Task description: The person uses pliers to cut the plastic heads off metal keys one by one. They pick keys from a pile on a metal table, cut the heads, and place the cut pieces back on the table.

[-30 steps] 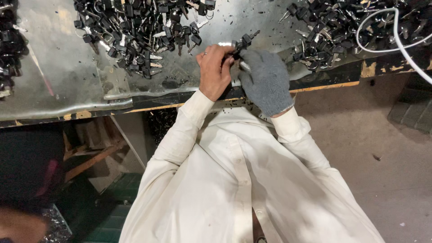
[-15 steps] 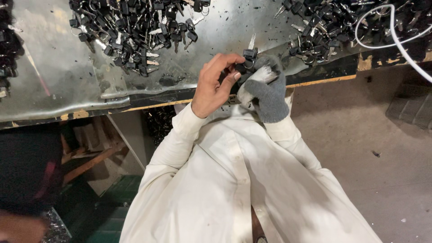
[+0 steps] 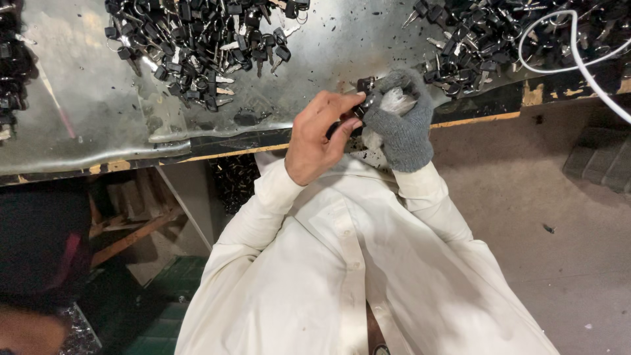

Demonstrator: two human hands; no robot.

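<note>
- The key [image 3: 363, 98] sits between your two hands, just above the near edge of the metal bench [image 3: 85, 125], between the two heaps.
- It looks small and light, a stiff metal blade with a hard black plastic head. It should not bend or break under finger pressure, but judging by its size it could slip out easily.
- The black head is probably the best place to hold it: broader and less slick than the blade.
- Your left hand [image 3: 319, 138] is bare, fingers curled in, thumb and forefinger closed on the black head.
- Your right hand [image 3: 401, 125] wears a grey knit glove and is curled nearly shut around the other side of the key and a pale, shiny thing; what that is you cannot tell.
- The knit glove likely dulls your feel, so let the bare fingers do the fine gripping.
- A heap of black-headed keys [image 3: 197, 46] lies far left, another heap [image 3: 499, 39] far right, with a white cable [image 3: 578, 62] looping over it.
</note>
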